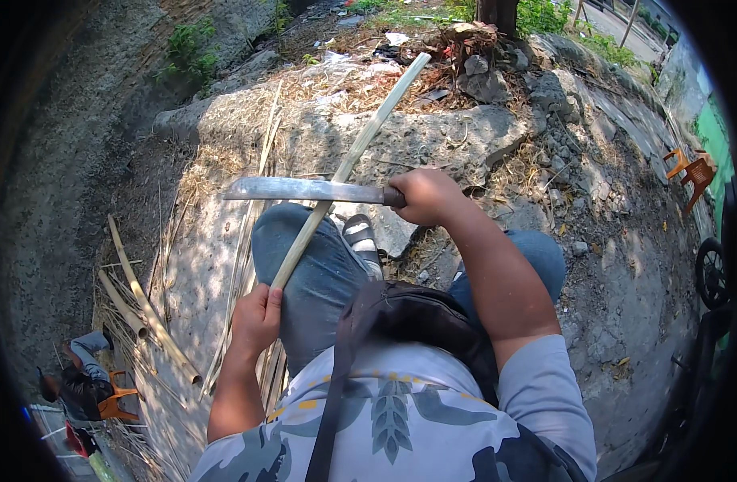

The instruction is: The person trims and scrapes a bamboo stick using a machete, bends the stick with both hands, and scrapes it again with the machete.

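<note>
Grips dark handle of machete (292,189) in right hand (423,197), with fingers curled fully round. Holds lower part of pale bamboo strip (359,152) in left hand (256,320), with fingers closed and thumb pressed against it. Slants strip up and rightward over denim-clad left leg (327,273). Sets blade crosswise above strip; cannot tell whether touching. At left, bamboo poles (148,304) on ground; beyond, co-worker (86,394) on orange chair (120,402).
</note>
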`<action>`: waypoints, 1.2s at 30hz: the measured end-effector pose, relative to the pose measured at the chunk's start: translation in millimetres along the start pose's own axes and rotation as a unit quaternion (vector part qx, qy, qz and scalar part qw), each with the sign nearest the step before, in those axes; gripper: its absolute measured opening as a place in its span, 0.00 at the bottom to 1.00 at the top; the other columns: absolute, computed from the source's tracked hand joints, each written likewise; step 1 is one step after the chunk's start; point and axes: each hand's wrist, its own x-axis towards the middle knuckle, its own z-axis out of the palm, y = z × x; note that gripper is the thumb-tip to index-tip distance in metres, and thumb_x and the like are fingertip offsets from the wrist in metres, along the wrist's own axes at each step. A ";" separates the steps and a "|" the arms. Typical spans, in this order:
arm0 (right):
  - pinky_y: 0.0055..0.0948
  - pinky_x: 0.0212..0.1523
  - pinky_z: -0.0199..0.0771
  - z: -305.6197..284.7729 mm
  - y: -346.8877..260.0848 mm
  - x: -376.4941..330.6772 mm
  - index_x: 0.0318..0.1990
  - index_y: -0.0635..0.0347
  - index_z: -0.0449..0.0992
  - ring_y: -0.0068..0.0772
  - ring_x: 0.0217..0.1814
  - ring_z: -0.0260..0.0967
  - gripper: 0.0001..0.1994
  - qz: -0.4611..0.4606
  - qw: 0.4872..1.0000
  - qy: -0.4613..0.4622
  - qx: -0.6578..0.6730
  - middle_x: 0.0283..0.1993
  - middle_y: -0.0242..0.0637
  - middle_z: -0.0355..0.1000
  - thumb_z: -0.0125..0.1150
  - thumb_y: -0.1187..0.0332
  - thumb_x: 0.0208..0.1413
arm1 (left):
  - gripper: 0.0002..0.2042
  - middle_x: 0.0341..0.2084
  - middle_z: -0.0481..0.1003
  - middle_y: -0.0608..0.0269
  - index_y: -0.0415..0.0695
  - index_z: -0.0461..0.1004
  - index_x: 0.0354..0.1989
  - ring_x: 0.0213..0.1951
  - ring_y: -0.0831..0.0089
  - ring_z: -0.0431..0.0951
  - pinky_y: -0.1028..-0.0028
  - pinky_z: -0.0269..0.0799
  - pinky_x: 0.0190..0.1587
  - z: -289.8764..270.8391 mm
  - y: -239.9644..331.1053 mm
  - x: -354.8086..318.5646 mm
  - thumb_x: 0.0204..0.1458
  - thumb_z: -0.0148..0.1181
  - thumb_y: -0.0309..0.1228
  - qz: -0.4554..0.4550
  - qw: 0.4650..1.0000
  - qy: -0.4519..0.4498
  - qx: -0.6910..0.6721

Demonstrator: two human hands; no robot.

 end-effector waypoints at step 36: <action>0.48 0.42 0.76 -3.6 38.4 1.3 0.41 0.56 0.81 0.55 0.40 0.79 0.13 0.058 0.991 0.069 0.100 0.34 0.49 0.79 0.70 0.60 0.52 | 0.21 0.16 0.70 0.47 0.38 0.69 0.26 0.19 0.51 0.69 0.59 0.63 0.24 8.4 -7.6 -2.4 0.68 0.57 0.42 0.014 0.999 0.034 -0.031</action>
